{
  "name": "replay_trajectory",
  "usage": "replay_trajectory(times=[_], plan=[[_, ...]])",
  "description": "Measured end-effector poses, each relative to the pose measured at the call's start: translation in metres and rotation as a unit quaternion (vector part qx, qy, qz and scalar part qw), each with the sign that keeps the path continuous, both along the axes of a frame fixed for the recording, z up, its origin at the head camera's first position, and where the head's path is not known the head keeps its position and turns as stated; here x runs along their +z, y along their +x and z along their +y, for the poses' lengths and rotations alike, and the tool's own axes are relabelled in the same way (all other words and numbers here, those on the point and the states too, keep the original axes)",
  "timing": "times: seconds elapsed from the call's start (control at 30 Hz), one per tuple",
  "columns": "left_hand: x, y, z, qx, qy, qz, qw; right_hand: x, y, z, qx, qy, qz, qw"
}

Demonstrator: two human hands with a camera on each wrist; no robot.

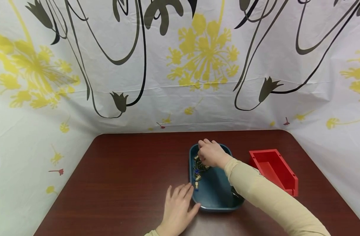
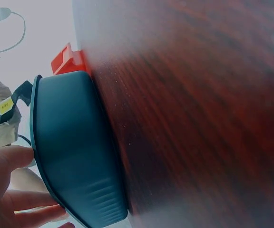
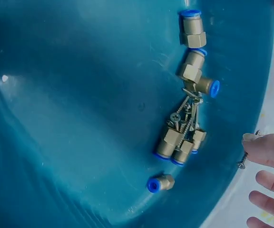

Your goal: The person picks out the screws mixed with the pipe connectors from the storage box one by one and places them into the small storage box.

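Note:
A dark teal tray [image 1: 213, 190] stands on the table with brass-coloured push-in fittings [image 3: 194, 29], tipped with blue rings, and a small heap of screws [image 3: 188, 118] along its left side. My right hand [image 1: 211, 153] is over the tray's far left part. Between thumb and finger it pinches a screw [image 3: 242, 164], seen in the right wrist view near the rim. With fingers spread and fairly straight, my left hand [image 1: 177, 209] touches the tray's near left rim; the left wrist view shows its thumb and fingertips along that edge.
A red bin [image 1: 274, 170] sits right of the tray, partly behind my right sleeve [image 1: 265, 191]. The brown table [image 1: 132, 177] extends to the left. Behind it hangs a white cloth [image 1: 156, 108] with printed flowers. A single fitting [image 3: 161, 183] lies apart from the heap.

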State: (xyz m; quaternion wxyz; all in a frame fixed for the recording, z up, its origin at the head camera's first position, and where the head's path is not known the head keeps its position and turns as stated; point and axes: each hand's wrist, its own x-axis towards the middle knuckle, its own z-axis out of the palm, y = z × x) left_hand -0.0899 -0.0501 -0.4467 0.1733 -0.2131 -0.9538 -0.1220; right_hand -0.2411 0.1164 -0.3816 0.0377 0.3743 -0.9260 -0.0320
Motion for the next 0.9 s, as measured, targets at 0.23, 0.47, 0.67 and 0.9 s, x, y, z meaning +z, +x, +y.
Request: replay_trajectory(times=[0.23,0.47,0.67,0.9], plan=[[-0.001,0.0,0.0,0.001,-0.002,-0.005,1.0,0.009,0.003,0.006,0.015,0.001,0.029,0.999],[-0.001,0.0,-0.001,0.003,0.0,-0.017,0.9999,0.018,0.003,0.019,0.022,-0.009,0.048,0.999],[-0.001,0.0,-0.001,0.004,-0.002,-0.008,1.0,0.023,0.003,0.034,0.024,-0.035,0.056,0.997],[-0.001,0.0,-0.001,0.004,0.0,-0.015,0.9999,0.03,0.005,0.051,0.01,-0.031,0.06,0.998]])
